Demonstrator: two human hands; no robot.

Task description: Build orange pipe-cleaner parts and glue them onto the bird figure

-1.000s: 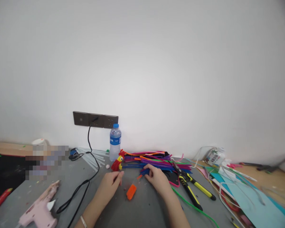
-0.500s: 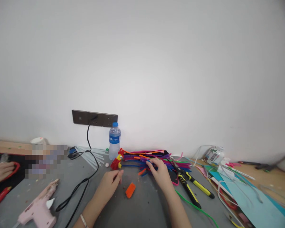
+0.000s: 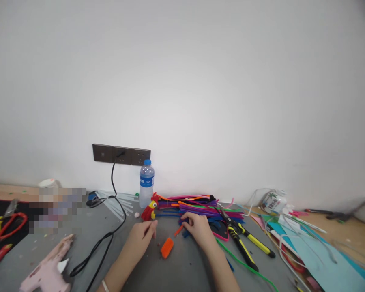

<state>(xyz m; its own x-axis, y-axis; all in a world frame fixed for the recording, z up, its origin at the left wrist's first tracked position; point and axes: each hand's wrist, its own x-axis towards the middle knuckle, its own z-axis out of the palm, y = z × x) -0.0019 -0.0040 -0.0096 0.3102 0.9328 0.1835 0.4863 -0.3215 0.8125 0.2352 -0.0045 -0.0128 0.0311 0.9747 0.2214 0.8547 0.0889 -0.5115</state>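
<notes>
My left hand hovers over the grey table, thumb and fingertips pressed together; whatever they may hold is hidden. Just beyond its fingertips stands a small red and yellow rooster figure of fuzzy material. My right hand is curled with its fingertips down at the near edge of a pile of coloured pipe cleaners. Beside those fingertips are a short orange pipe cleaner piece and some blue pieces. Between the hands lies an orange fuzzy block.
Yellow-black pliers and a green pipe cleaner lie right of my right arm. A water bottle stands by the wall. To the left are a pink glue gun, a black cable, clear glue sticks and scissors.
My right hand has moved a little left and nearer, and the orange piece by it lies closer to me. My left hand barely moved. Another person's hand at far left has gone, baring the scissors.
</notes>
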